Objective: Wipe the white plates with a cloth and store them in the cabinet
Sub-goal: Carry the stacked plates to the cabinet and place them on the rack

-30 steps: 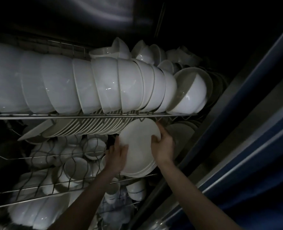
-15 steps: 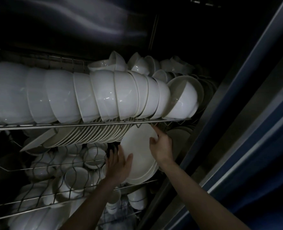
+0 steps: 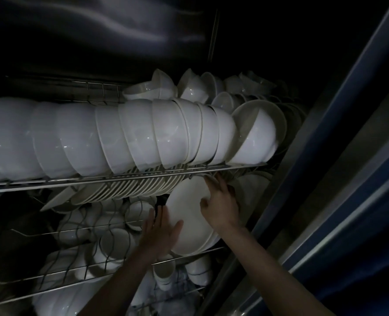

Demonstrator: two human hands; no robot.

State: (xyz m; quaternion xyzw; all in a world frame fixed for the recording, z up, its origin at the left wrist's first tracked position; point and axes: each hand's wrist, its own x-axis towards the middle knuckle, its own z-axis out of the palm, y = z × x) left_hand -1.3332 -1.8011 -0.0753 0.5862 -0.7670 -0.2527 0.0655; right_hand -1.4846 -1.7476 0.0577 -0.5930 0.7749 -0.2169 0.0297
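Booth: Fingers of the right grip (image 3: pixel 221 206) curl over the top rim of the white plates (image 3: pixel 189 224), thumb on the front face, pinching that stack. Left grip (image 3: pixel 160 232)?

Floor: Spread flat, fingers straight, palm pressed to the stack's edge at eight o'clock. Bracing, not clasping.

Booth: And the plates themselves?

Floor: Several together, on edge and tilted, foot on the middle rack wire (image 3: pixel 202 252) inside the cabinet (image 3: pixel 120 53). Looks to me like the storing step, seating them.

Booth: Outward from there?

Floor: Twelve o'clock, upper rack rail (image 3: pixel 120 177) just above the knuckles, loaded with big bowls (image 3: pixel 143 137). Ten o'clock, row of standing plates (image 3: pixel 134 189). Nine o'clock, small bowls (image 3: pixel 111 226) in wire loops. Three o'clock, side frame (image 3: pixel 314 179).

Booth: What could bite?

Floor: Stack leans on little support; if the left grip lifts off before it's seated, the foot could slide out and the plates fan apart. Push too high and rim or knuckles clip the rail, jolting those bowls. Dim in there too, so slots are hard to judge. Weight matters as well: several plates on one pinch could slip.
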